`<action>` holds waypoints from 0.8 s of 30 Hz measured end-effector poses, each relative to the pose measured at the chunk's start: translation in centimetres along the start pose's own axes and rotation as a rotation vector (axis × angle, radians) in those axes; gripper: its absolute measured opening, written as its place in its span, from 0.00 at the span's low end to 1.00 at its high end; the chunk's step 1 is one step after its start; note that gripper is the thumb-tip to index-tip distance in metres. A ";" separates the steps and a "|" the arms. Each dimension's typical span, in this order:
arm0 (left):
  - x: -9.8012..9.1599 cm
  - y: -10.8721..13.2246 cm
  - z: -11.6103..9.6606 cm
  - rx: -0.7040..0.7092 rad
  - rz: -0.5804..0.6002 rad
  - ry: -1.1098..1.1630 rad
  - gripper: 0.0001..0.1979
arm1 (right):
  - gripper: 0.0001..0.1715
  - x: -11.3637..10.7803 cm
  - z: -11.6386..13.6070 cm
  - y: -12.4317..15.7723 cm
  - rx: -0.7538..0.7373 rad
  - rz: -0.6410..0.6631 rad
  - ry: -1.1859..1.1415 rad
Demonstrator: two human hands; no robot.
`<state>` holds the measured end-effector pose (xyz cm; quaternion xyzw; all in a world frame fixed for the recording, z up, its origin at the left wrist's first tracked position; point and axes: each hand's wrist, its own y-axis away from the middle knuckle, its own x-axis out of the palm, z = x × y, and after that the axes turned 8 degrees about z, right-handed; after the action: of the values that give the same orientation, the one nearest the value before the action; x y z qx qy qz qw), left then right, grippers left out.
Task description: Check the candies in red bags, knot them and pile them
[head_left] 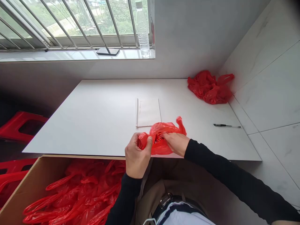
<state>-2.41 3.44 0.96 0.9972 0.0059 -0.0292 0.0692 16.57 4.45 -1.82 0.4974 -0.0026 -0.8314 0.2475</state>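
Observation:
A red plastic bag (165,148) is held open at the front edge of the white table, just above my lap. My left hand (138,154) is closed on the left side of its mouth, with the thumb pressed over the plastic. From the right, my right hand (177,143) reaches into the opening, and its fingertips are hidden inside. Small dark red patterned contents (158,138) show in the mouth near those fingers, too small to name. Just behind the bag lies a white notebook or stack of paper (148,112), partly covered by the bag.
At lower left stands a cardboard box (25,190) full of red plastic bags (89,190). Another red bag bundle (211,87) sits at the table's back right, and a pen (227,126) lies nearer. A phone (107,51) and bottle (142,31) occupy the windowsill. Red stools (21,125) stand left.

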 end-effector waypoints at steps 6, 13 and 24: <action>-0.8 -0.4 2.1 0.045 -0.029 -0.026 0.16 | 0.20 0.2 -1.2 -0.8 0.173 0.189 0.093; -0.2 -0.4 2.9 0.023 -0.070 0.089 0.19 | 0.18 0.2 -0.5 -0.5 0.345 0.190 0.205; 0.5 -0.7 2.2 0.066 -0.131 0.173 0.16 | 0.30 1.4 0.5 -0.5 0.083 0.279 0.268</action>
<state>-2.05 3.87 -1.31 0.9952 0.0759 0.0526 0.0335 15.40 4.18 -2.80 0.6084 -0.0728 -0.7145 0.3378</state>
